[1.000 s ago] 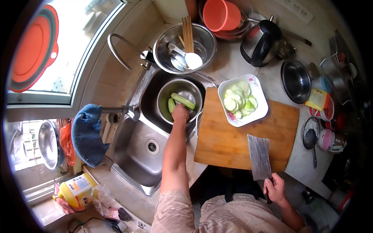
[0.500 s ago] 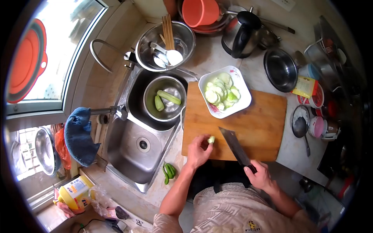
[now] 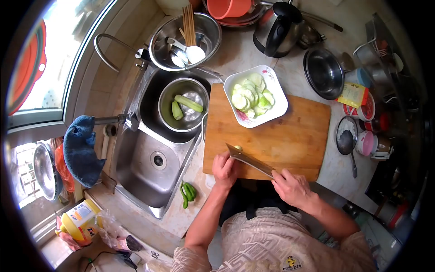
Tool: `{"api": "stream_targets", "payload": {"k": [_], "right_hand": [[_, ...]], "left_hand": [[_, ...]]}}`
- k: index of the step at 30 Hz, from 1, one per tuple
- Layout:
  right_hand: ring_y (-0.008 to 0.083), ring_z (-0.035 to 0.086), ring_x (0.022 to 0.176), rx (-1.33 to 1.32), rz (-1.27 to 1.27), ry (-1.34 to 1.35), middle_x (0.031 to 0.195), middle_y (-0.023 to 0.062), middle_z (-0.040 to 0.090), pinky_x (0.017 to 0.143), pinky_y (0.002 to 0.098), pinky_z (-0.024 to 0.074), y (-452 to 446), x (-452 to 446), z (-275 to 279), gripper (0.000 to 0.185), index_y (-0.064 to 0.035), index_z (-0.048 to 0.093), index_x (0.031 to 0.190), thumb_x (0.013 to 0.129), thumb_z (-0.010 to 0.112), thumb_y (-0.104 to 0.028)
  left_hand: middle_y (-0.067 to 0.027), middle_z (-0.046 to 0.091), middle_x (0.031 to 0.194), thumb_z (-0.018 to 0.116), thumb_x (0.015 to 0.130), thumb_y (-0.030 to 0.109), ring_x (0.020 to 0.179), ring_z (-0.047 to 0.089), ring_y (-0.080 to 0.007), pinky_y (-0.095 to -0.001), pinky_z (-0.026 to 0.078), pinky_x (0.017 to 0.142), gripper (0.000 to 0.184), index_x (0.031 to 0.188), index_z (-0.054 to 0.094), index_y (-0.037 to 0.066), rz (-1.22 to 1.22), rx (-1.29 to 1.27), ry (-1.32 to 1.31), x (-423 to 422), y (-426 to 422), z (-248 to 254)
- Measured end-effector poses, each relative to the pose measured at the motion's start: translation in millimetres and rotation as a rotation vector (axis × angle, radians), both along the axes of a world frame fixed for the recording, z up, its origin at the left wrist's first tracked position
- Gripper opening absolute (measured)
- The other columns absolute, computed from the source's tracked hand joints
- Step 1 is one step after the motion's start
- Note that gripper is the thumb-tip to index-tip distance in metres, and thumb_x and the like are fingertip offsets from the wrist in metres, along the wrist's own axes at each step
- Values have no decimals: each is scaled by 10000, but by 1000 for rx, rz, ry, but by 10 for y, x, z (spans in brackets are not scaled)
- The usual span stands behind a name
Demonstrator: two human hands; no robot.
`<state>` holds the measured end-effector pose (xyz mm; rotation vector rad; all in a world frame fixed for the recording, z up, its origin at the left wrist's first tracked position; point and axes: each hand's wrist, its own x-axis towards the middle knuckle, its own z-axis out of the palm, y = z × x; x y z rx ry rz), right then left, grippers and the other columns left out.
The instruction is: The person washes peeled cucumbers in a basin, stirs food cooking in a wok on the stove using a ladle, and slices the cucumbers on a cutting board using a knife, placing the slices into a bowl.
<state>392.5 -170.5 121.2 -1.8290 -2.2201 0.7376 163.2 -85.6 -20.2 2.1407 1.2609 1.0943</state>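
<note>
My right hand is closed round the handle of a cleaver. Its blade slants up to the left, above the front of the wooden cutting board. Close to the blade's tip, my left hand has curled fingers on a small piece of pale green, cucumber-like vegetable. The blade and fingers hide most of that piece. Toward the back of the board stands a white square bowl with a flower pattern, holding pale green slices.
Left of the board is a double sink; a steel pot in it holds two peeled vegetables. Green peppers lie on the counter's near edge. A steel basin, a kettle and a black bowl stand behind.
The cleaver has swung left and flatter, from apart from my left hand to right beside its fingers. My left hand has turned over the vegetable piece. The whole view has shifted slightly.
</note>
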Motion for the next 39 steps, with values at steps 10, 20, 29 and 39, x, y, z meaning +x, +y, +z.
{"api": "stream_targets", "payload": {"k": [10, 20, 29, 39], "right_hand": [[315, 661, 642, -77, 72, -79, 841, 120, 567, 535, 444, 526, -2, 129, -13, 284, -49, 648, 1179, 944, 681, -204], [313, 656, 617, -68, 43, -60, 845, 114, 575, 509, 445, 526, -56, 97, -26, 295, -54, 646, 1174, 944, 688, -233], [328, 664, 651, -130, 6, -93, 865, 111, 592, 556, 462, 523, -17, 34, -202, 278, -58, 663, 1166, 946, 685, -227], [339, 662, 644, -61, -8, 0, 853, 119, 586, 543, 473, 523, -26, 130, -41, 258, -59, 664, 1144, 953, 673, -233]], "left_hand": [[-153, 685, 1039, 722, 719, -53, 880, 664, -336, -413, 539, 745, 296, 1013, 706, -19, -27, 58, 15, -14, 28, -60], [-159, 683, 1028, 724, 734, -67, 880, 666, -339, -414, 534, 734, 295, 1025, 703, -23, -45, 39, -15, -60, -2, -45], [-151, 689, 1022, 732, 743, -72, 856, 663, -330, -402, 532, 726, 279, 1015, 702, -17, -24, 26, -8, -40, 4, -30], [-127, 693, 1002, 771, 739, -75, 819, 659, -307, -387, 526, 699, 280, 993, 700, 20, 13, 59, -75, -39, 3, -9]]}}
